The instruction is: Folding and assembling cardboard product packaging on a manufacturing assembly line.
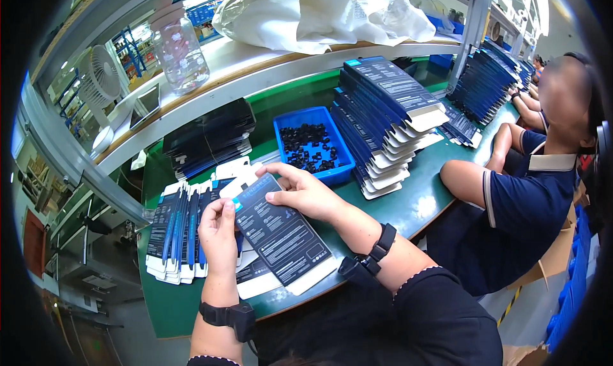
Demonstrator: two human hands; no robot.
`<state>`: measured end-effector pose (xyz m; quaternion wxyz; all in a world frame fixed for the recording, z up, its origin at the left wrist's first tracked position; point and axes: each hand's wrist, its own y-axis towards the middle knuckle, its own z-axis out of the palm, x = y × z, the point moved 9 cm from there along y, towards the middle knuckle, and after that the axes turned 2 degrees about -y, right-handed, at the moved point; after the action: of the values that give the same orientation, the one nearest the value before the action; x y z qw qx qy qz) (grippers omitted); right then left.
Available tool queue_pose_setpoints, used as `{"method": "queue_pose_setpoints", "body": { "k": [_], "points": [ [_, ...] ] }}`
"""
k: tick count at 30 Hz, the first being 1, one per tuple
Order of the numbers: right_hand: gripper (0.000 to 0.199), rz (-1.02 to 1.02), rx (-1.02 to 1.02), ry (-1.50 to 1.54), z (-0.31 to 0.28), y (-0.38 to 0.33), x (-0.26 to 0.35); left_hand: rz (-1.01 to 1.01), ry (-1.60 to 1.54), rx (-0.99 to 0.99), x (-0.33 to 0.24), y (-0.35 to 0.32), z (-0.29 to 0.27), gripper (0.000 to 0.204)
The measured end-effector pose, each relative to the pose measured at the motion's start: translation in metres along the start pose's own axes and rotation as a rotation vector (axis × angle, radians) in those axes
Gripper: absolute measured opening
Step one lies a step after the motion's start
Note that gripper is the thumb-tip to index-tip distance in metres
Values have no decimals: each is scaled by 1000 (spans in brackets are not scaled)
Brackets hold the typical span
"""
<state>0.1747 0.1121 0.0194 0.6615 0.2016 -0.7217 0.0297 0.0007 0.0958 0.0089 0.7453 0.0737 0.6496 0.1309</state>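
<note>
Both hands are closed on one flat dark carton sleeve, a printed blue-black packaging blank with white end flaps, held tilted above the near edge of the green surface. The left hand grips the sleeve's left long edge, thumb on top and fingers curled beneath. The right hand pinches the sleeve's upper end, thumb on the printed face and fingers bent over the top flap. Each wrist carries a black strap with a small black unit. Directly left of the left hand, a fanned row of like sleeves lies on the surface, overlapping edge over edge; further blanks lie under the held sleeve. Beyond the right hand, a blue plastic bin holds small black parts. Just right of the bin rises a tall slanted stack of folded sleeves, white flaps showing at its lower edge. A second dark pile sits at the back of the surface under the shelf. On the shelf stand a clear plastic jar, a small white fan and crumpled white bags. A co-worker in a dark blue shirt sits to the right, forearm resting on the surface.
</note>
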Motion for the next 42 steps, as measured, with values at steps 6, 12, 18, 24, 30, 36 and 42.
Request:
{"method": "queue_pose_setpoints", "body": {
  "k": [6,12,18,24,30,36,42],
  "points": [
    [34,51,35,356,8,4,-8,-56,-69,43,10,1,-4,15],
    [18,-13,-56,439,-2,5,-9,-107,-9,35,12,-1,-2,12],
    [32,-123,7,414,2,1,10,14,-83,35,-5,-1,5,19],
    [37,-42,46,208,3,1,7,-6,24,135,5,3,0,15],
    [32,145,389,265,29,-8,-11,85,43,306,-17,-12,26,9],
    [31,93,185,244,8,-2,-5,39,93,152,-35,-14,19,37],
    [30,-66,-183,308,-32,3,2,325,848,301,-50,-26,38,94]
  ]
}}
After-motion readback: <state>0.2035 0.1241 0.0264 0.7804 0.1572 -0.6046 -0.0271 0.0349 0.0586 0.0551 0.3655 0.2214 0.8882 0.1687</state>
